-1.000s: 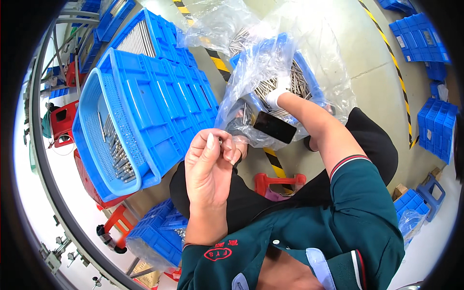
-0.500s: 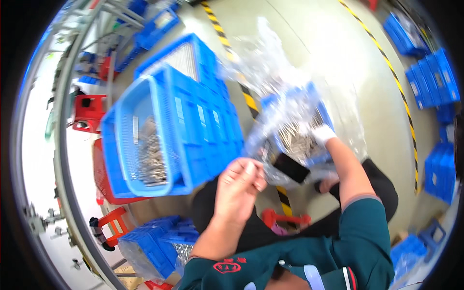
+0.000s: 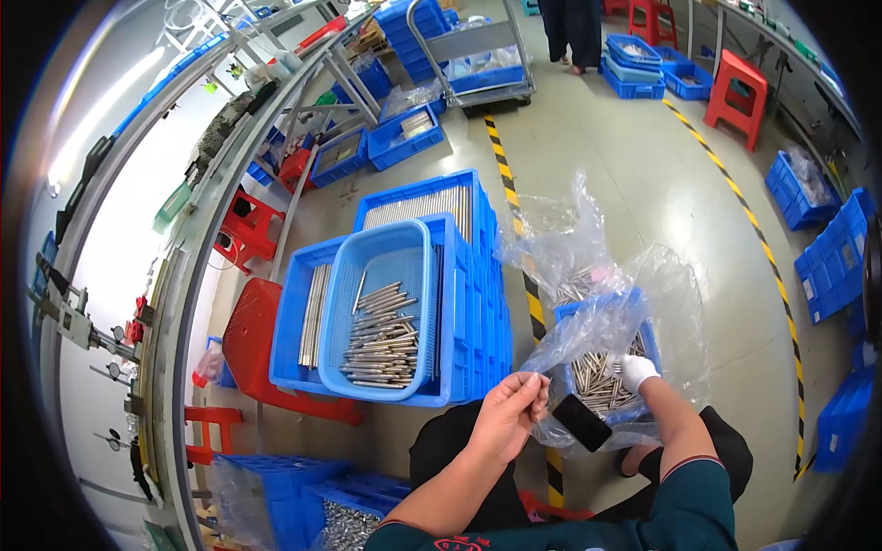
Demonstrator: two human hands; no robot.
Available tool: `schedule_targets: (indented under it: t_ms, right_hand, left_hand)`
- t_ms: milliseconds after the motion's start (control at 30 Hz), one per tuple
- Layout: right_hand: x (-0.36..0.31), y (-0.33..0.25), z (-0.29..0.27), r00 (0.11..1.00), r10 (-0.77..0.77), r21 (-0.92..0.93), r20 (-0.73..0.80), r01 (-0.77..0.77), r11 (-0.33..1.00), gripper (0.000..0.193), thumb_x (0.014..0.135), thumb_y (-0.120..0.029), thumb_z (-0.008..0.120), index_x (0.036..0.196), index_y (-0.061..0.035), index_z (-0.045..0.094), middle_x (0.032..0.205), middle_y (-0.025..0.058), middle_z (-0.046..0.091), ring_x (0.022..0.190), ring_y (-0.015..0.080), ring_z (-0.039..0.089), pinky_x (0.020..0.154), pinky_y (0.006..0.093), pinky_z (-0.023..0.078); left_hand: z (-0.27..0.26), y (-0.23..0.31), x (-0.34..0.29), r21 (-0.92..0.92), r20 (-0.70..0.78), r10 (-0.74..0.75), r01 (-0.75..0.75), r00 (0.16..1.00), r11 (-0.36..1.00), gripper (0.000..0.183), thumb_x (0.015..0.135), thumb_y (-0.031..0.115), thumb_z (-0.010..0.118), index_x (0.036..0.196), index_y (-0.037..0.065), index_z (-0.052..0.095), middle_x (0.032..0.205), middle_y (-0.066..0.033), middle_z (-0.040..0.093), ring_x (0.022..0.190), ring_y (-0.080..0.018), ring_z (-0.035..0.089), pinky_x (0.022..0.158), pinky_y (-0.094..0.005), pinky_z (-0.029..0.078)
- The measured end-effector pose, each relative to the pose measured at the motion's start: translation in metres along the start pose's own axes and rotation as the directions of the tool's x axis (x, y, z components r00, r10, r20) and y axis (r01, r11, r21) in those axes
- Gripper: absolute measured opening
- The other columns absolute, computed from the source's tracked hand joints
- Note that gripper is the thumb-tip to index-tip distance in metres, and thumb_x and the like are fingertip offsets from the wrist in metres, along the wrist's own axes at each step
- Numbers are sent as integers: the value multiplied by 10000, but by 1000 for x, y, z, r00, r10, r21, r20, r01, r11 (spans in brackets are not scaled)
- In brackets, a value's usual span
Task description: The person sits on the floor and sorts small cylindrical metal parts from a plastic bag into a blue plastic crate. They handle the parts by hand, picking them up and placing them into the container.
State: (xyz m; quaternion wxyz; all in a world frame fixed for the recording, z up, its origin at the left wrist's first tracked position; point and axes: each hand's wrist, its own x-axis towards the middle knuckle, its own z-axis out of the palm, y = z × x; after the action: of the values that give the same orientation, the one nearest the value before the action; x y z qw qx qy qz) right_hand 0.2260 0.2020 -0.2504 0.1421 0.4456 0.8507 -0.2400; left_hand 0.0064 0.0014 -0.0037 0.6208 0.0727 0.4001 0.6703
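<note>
Slim silver metal rods (image 3: 597,384) lay heaped at loose angles in a rectangular blue plastic crate (image 3: 650,342) on the floor, in front of the seated person. A crumpled sheet of clear plastic (image 3: 588,336) draped over the crate's left side and spread past its rim. The right hand (image 3: 637,373), in a white glove, reached in from the right with its fingers down on the rods; whether it had hold of any could not be told. The bare left hand (image 3: 516,406) hung just left of the crate beside the plastic, thumb and fingers drawn together in a pinch; whether anything sat between them could not be made out. Of the two hands, the left was nearer a flat black phone (image 3: 582,423), which lay tilted at the crate's near edge.

To the left, a light-blue mesh plastic basket (image 3: 390,248) with more short rods rested on a deep blue crate (image 3: 467,321), where longer rods (image 3: 315,317) stood out beside it. Behind that, another blue crate (image 3: 483,220) carried long rods in a neat row. Black-and-yellow striped tape (image 3: 501,165) ran along the floor between. Farther left stretched a long metal-framed bench (image 3: 197,266).
</note>
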Motion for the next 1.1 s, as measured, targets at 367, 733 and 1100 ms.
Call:
schedule_targets:
  t_ms: [367,733,1100]
  right_hand:
    - [-122,-155,-145,905,-424,721,23,279,634,329,748,-247,684,987,-38,598,805,59,620,721,201,570,708,350,461]
    - [-169,-184,-183,751,-181,655,635,-400,641,170,721,-47,638,626,-92,504,523,-15,444,427,101,422,403,257,319]
    - [-201,-178,-162,821,-436,930,368,-320,181,222,897,-307,577,944,-93,544,701,10,542,516,80,461,434,213,352]
  left_hand:
    - [4,-30,32,270,-257,364,-295,896,917,214,952,289,492,917,81,529,882,-53,621,770,-132,580,688,-263,435]
    - [29,-55,24,-419,18,215,-188,977,888,206,923,279,551,865,87,506,525,-12,447,402,-109,390,456,-289,407]
    - [32,-33,13,-330,-32,209,-208,977,921,229,913,300,561,824,96,512,490,20,362,358,-77,286,355,-253,290]
